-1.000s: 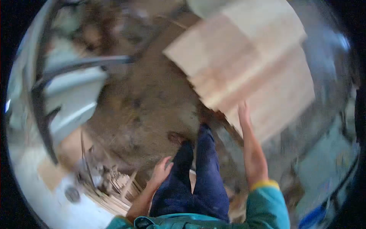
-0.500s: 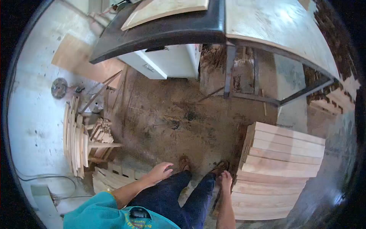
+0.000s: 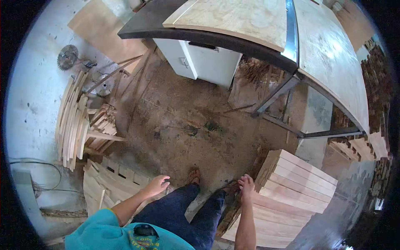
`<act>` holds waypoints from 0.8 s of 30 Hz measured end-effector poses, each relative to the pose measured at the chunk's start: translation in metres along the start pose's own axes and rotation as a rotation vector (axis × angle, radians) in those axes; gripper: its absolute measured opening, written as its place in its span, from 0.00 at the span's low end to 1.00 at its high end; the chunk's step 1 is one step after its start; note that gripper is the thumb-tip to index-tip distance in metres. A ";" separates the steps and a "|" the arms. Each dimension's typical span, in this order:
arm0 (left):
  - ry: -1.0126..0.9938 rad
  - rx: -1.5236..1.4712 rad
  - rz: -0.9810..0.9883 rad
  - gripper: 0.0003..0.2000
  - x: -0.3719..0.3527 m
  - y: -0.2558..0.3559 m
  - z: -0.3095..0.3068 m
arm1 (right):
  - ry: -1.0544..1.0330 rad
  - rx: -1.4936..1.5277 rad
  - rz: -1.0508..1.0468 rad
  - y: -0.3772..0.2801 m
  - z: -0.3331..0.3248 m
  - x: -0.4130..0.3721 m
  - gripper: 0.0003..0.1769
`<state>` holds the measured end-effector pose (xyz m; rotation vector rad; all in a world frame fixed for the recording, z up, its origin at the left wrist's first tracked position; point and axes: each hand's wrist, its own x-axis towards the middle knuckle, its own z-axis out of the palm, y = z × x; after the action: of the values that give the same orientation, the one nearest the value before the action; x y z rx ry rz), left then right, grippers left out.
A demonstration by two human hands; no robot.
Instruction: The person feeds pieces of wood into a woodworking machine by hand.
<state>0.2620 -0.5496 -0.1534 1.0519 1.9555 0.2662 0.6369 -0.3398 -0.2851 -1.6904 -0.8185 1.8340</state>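
Observation:
My left hand [image 3: 156, 186] hangs in front of my left thigh, its fingers loosely bent and apart, with nothing in it. Near it on the floor lie pale wooden pieces [image 3: 96, 183]. My right hand [image 3: 247, 186] is held low in front of my right foot, fingers slightly curled and parted, also without a thing in it. Right beside that hand is a neat stack of light wooden planks [image 3: 298, 179], whose near left edge the forearm overlaps in this view.
Ahead stands a dark-edged table [image 3: 141, 25] with a wooden panel [image 3: 237, 18] on it. A metal-framed table [image 3: 329, 54] adjoins it at right. Beneath is a white cabinet [image 3: 216, 62]. Wood strips [image 3: 73, 121] lean at the left wall, under a saw blade [image 3: 67, 57].
My view has shifted, so the tables sit further right and the wooden panel shows more fully. Both hands stay empty; the left sits a little further from the right.

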 end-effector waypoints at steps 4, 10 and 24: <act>0.044 -0.083 -0.021 0.18 0.001 -0.008 -0.008 | -0.004 -0.040 0.039 -0.029 0.035 -0.028 0.21; 0.194 -0.089 0.155 0.16 0.022 0.024 -0.044 | -0.123 -0.028 -0.157 -0.137 0.052 -0.015 0.22; 0.762 0.494 0.860 0.27 0.079 0.199 -0.231 | -0.433 0.264 -0.486 -0.406 0.139 0.015 0.31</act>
<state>0.1758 -0.3195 0.0435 2.3715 2.1265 0.7612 0.4848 -0.0624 0.0045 -0.8445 -0.9991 1.8683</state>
